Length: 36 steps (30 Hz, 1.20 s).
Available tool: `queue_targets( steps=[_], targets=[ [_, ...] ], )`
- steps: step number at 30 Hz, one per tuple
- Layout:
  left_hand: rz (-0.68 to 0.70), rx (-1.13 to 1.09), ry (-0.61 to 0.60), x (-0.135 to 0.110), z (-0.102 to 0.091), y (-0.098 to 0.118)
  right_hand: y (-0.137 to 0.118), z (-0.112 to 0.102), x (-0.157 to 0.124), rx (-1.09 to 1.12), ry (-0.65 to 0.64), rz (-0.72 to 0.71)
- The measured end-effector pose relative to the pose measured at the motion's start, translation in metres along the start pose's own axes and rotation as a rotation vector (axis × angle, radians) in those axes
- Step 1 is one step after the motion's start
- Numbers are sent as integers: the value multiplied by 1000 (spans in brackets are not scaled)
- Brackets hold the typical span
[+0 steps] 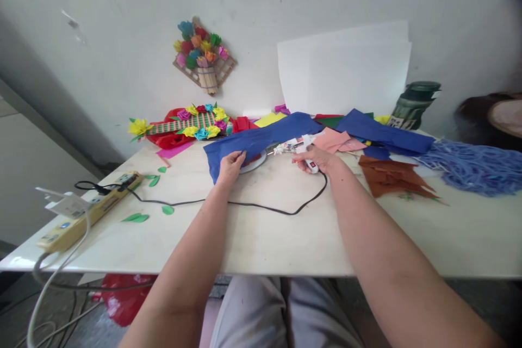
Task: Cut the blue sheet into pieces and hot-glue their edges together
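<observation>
White desk [261,239] strewn with craft paper: the left hand [230,167] presses open-fingered on a blue sheet [265,138] at the desk's middle, while the right hand [317,159] grips a corded glue gun [299,147] just beside it. The sheet looks thin and limp, best pinched by an edge.

A yellow power strip [87,212] lies at the worktop's [265,239] left edge near green paper leaves [136,218], with brown paper [389,176] at the right and a paper-flower plaque [203,57] on the wall.

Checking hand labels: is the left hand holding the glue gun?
No, the right hand holds the glue gun while the left hand rests on the blue sheet.
</observation>
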<state>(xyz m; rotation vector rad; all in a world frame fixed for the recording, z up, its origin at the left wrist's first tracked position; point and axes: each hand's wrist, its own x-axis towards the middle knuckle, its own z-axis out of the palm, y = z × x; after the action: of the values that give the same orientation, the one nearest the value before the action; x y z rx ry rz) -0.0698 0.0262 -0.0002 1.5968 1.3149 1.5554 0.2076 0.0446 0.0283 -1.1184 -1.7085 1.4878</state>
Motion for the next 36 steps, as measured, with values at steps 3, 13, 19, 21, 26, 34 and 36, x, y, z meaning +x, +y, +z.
queue_targets(
  steps=[3,13,19,21,26,34,36],
  targets=[
    [-15,-40,26,1,0,0,0,9,8,-21,57,9],
    [-34,-133,68,2,0,-2,0,30,24,-141,235,17],
    [-37,-123,82,2,1,-2,2,32,29,-170,273,22],
    [-43,-127,85,2,1,-2,0,33,27,-188,270,32],
    [-36,-128,92,2,1,-3,-2,34,26,-223,275,62],
    [-34,-152,76,3,1,-3,-1,37,32,-242,348,69],
    [-33,-150,76,3,1,-4,-2,39,34,-245,368,68]
  ],
)
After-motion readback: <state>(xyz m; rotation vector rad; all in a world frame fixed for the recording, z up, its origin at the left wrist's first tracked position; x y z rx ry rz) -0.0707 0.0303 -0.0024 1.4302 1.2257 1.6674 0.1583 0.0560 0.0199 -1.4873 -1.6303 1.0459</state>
